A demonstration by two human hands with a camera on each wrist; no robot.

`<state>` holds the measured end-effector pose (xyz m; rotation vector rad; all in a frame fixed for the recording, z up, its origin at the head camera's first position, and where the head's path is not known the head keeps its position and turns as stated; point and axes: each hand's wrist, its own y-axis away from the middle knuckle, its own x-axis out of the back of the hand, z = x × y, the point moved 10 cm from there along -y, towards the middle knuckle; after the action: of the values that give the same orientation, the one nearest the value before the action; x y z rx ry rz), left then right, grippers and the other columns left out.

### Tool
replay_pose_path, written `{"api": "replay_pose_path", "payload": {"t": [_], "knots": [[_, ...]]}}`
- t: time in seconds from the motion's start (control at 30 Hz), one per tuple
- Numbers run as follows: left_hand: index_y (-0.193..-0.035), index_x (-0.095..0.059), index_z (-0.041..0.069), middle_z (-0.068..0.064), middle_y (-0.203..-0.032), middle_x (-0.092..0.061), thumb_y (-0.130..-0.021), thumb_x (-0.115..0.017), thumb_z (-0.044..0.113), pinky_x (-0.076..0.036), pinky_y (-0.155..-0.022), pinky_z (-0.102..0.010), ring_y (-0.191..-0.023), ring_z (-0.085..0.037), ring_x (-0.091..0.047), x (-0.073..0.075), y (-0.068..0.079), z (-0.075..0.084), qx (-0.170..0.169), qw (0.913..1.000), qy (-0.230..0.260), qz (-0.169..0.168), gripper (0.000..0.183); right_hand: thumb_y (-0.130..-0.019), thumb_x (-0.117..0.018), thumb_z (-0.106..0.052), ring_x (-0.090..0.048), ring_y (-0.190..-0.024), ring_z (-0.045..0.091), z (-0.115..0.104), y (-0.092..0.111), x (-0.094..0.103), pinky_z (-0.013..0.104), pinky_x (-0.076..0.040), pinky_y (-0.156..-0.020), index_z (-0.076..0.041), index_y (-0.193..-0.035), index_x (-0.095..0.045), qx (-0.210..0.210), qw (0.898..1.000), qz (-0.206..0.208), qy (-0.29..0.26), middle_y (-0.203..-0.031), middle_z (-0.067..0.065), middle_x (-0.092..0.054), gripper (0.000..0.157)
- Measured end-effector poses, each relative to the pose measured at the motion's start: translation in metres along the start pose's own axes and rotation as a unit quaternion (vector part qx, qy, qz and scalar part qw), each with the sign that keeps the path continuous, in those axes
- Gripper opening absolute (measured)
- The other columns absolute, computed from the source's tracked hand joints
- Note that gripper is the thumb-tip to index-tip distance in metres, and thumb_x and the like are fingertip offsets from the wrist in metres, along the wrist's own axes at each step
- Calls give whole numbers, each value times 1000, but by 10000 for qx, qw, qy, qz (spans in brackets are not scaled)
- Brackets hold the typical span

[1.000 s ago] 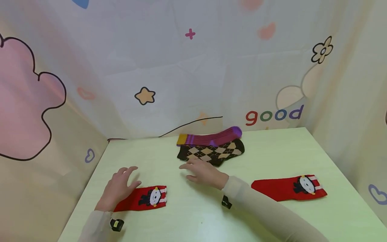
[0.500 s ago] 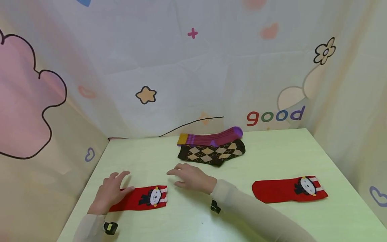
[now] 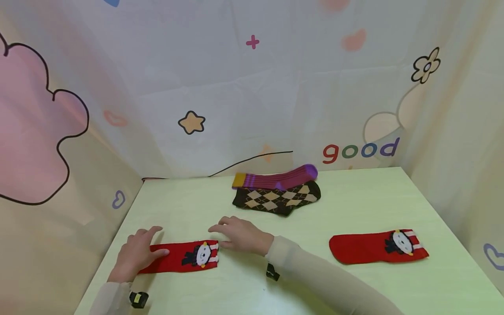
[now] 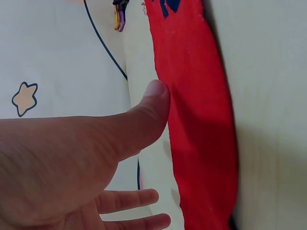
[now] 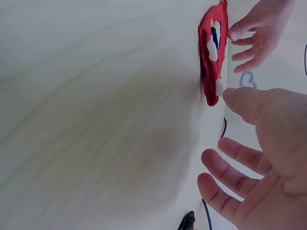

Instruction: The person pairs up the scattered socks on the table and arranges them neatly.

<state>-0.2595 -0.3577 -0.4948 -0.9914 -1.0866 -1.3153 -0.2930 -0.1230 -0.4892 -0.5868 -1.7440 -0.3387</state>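
Observation:
A red sock [image 3: 173, 257] with a white animal face and a striped cuff lies flat at the left of the table. Over its toe end is my left hand [image 3: 134, 253], thumb and fingers spread; in the left wrist view the thumb [image 4: 153, 103] overlaps the sock's edge. My right hand [image 3: 242, 236] hovers by the cuff end, its fingers loosely bent with nothing between them. The right wrist view has the sock's cuff [image 5: 211, 93] close to the right thumb. A matching red sock [image 3: 362, 248] lies flat on the right side.
At the back of the pale table [image 3: 299, 280] a purple sock [image 3: 271, 179] with a yellow cuff lies against a brown argyle sock [image 3: 275, 200]. A printed curtain [image 3: 236, 87] hangs behind the table and along both sides.
My right hand has moved left and toward me, from beside the argyle sock to the red sock's cuff end. My left hand has shifted left along the red sock. The socks lie as before.

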Motion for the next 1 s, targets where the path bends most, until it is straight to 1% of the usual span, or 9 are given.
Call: {"api": "replay_pose_path", "payload": {"t": [0.27,0.4,0.6,0.8,1.0], "knots": [[-139,-56,4,-31,-122,-59,-79,-89,35,-55,-74,-64,-99,-47,-57,0,5,-7,95,9999,-63,-111,75,-99,-70,-33,-61,-113,15,-6,-6,-8,27,-55,-89,-27,-144,-59,73,10000,-54,-10,-132,0,-63,47],[-137,-58,5,-29,-118,-61,-79,-89,34,-55,-74,-63,-98,-45,-59,-1,7,-7,101,9998,-79,-159,73,-99,-70,-33,-61,-112,15,-10,-8,-12,25,-54,-87,-28,-144,-59,117,9999,-86,-39,-132,0,-62,46],[-133,-60,5,-27,-116,-62,-80,-89,31,-55,-76,-63,-98,-44,-59,-2,9,-6,62,9999,-23,-132,66,-99,-70,-32,-61,-109,14,-17,-11,-16,23,-54,-83,-29,-143,-59,139,9998,-125,-15,-132,0,-62,46],[-127,-64,5,-24,-111,-64,-80,-89,30,-55,-76,-62,-96,-42,-59,-2,10,-5,74,9999,-13,-93,58,-96,-74,-36,-61,-108,13,-27,-11,-16,23,-54,-84,-29,-144,-60,247,9995,-161,75,-131,1,-62,50],[-124,-65,5,-24,-111,-64,-80,-89,30,-55,-75,-61,-95,-41,-59,-2,10,-4,74,10000,9,-43,56,-96,-74,-32,-59,-107,13,-34,-10,-14,21,-52,-82,-27,-142,-62,267,9995,-167,82,-128,1,-64,48]]}}
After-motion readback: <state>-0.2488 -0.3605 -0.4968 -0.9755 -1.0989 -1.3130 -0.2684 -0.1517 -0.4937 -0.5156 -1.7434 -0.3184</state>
